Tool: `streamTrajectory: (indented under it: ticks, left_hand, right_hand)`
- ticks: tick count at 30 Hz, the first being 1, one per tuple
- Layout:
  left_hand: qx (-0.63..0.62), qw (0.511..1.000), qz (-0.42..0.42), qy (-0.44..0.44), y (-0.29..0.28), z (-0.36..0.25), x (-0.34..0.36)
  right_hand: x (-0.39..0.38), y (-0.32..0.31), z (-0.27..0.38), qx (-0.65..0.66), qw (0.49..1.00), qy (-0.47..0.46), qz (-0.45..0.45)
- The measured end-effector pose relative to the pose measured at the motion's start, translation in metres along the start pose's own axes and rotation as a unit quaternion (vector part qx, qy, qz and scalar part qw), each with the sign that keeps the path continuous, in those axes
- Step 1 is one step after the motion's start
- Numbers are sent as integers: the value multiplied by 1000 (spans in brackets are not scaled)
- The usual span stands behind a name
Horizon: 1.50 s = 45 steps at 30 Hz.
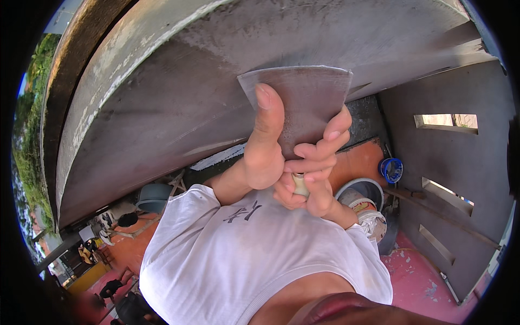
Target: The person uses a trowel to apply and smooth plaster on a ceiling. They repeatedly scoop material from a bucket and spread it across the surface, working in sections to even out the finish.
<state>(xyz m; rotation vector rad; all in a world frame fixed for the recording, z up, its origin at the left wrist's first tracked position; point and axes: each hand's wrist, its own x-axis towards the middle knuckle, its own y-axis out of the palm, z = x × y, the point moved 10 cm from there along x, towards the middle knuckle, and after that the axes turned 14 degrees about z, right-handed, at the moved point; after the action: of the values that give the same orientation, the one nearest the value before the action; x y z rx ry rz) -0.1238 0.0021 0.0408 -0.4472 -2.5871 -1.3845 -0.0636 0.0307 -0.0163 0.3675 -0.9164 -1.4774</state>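
Closest in, a white shirt (pixel 260 244) fills the lower middle, and just above it both hands are busy on one broad metal scraper (pixel 311 100); the left hand (pixel 264 160) is curled firmly round the blade, thumb pressed up along its face, fingers seeming to wrap in from the far edge; the right hand (pixel 313 197) is folded tight below, closed on the pale handle (pixel 300 185), thumb across it; the scraper stands upright, its wide edge topmost, against the grey curved surface (pixel 189 92) overhead, though whether they touch I can't tell; past the right elbow, a bucket (pixel 374 223) sits beside a grey tub (pixel 374 188); behind them rises a slotted grey wall (pixel 449 157) over a pink floor (pixel 409 271); way out left, a person (pixel 132 309) in dark clothing, then greenery (pixel 27 151) at the rim.
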Motion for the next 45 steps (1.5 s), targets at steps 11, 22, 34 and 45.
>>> streamTrajectory:
  ticks: [11, 22, 34, 45]
  left_hand:
    - [55, 997, 21, -44, 17, -19, 8]
    - [-2, 1000, 20, 14, 38, -30, 11]
    - [45, 997, -61, -1, 25, -14, 0]
    - [110, 993, -42, 32, 37, -38, 4]
  right_hand:
    - [-11, -2, -21, 8, 997, 81, 8]
    - [-10, 19, -3, 72, 995, 60, -22]
    - [-6, 33, -1, 94, 990, 106, -8]
    - [13, 37, 6, 38, 997, 62, -9]
